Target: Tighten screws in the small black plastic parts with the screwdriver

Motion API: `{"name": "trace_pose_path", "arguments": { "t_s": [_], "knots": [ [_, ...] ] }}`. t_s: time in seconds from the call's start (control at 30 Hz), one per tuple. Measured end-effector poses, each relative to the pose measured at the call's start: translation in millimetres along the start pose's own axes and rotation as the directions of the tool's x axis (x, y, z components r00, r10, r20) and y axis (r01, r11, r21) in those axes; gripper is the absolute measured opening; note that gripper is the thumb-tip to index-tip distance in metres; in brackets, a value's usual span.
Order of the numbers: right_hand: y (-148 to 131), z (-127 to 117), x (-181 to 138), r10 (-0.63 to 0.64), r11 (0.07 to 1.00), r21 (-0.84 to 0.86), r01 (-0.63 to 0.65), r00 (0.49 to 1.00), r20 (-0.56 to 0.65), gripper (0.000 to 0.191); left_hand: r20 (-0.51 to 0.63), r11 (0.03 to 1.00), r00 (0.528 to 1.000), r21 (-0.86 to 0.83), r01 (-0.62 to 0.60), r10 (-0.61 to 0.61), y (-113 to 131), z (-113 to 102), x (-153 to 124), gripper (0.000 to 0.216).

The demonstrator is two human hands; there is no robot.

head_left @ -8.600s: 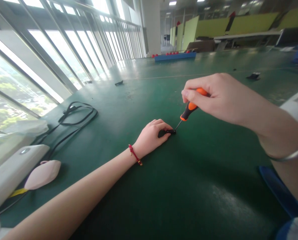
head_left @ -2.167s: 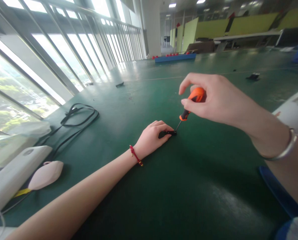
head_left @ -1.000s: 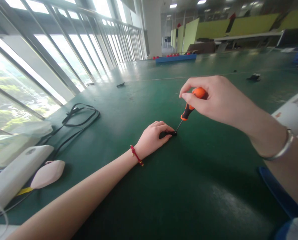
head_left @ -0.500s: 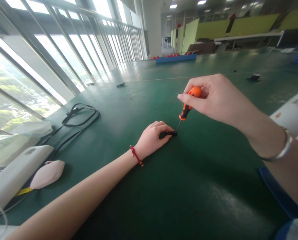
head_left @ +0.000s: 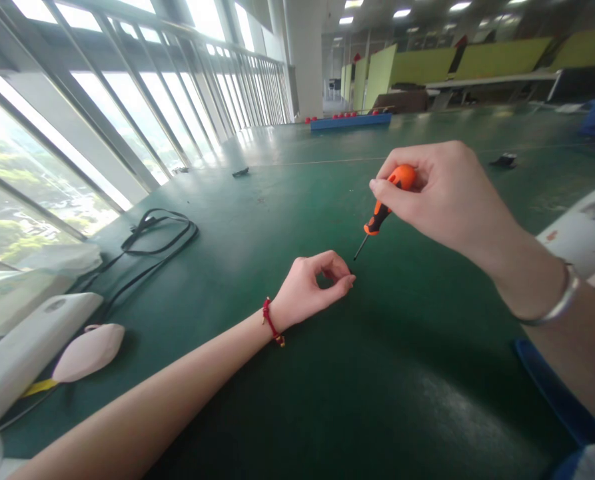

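In the head view my right hand (head_left: pixel 442 193) is closed round the orange and black handle of a screwdriver (head_left: pixel 378 217). The screwdriver leans, its thin dark shaft pointing down and left. Its tip hangs just above my left hand's fingertips, apart from them. Low over the green table, my left hand (head_left: pixel 317 287) pinches thumb and fingers together. A tiny dark spot shows at those fingertips; whatever they hold is too small or hidden to name. The left wrist wears a red cord bracelet (head_left: pixel 273 322), the right a silver bangle (head_left: pixel 560 297).
A black cable (head_left: pixel 164 247) lies looped at the left, near a white power bank-like box (head_left: pixel 37 340) and a pale pink rounded case (head_left: pixel 90 352). A blue strip with red knobs (head_left: pixel 350 122) stands far back. Small black pieces (head_left: pixel 240 172) lie on the green table (head_left: pixel 287 213).
The screwdriver tip has lifted off the small black part and moved slightly right. My left hand has shifted its grip into a pinch, and the black part is no longer plainly visible.
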State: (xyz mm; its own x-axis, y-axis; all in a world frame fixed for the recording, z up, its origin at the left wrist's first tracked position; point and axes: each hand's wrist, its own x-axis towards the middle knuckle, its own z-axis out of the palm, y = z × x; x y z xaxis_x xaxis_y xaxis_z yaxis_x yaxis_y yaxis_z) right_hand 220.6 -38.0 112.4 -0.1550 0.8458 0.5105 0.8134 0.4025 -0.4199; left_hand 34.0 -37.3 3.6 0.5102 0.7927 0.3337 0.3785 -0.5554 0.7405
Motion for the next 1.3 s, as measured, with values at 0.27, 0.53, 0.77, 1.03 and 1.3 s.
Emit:
{"name": "trace_pose_path", "arguments": {
  "t_s": [0.27,0.53,0.77,1.03,1.3],
  "knots": [
    [-1.9,4.6,-0.1,-0.017,0.999,0.048,0.015,0.999,0.027,0.018,-0.024,0.957,0.999,0.288,0.034,-0.028,-20.4,-3.3,7.8,0.028],
    [2.3,6.3,1.2,-0.017,0.998,0.061,0.016,1.000,0.023,0.018,-0.024,0.963,0.997,0.258,0.077,-0.073,-18.5,-2.7,9.1,0.015],
    [2.7,6.6,1.2,-0.021,0.998,0.057,0.019,0.999,0.026,0.018,-0.025,0.967,0.996,0.241,0.084,-0.080,-18.1,-2.9,8.6,0.016],
    [2.4,8.6,0.2,-0.004,0.999,0.044,0.003,1.000,0.025,0.017,-0.021,0.972,0.997,0.225,0.073,-0.070,-15.5,-2.8,9.6,0.016],
    [1.9,5.8,0.4,-0.011,0.999,0.042,0.010,1.000,0.025,0.017,-0.030,0.973,0.997,0.216,0.082,-0.078,-16.0,-2.9,9.6,0.014]
  ]
}}
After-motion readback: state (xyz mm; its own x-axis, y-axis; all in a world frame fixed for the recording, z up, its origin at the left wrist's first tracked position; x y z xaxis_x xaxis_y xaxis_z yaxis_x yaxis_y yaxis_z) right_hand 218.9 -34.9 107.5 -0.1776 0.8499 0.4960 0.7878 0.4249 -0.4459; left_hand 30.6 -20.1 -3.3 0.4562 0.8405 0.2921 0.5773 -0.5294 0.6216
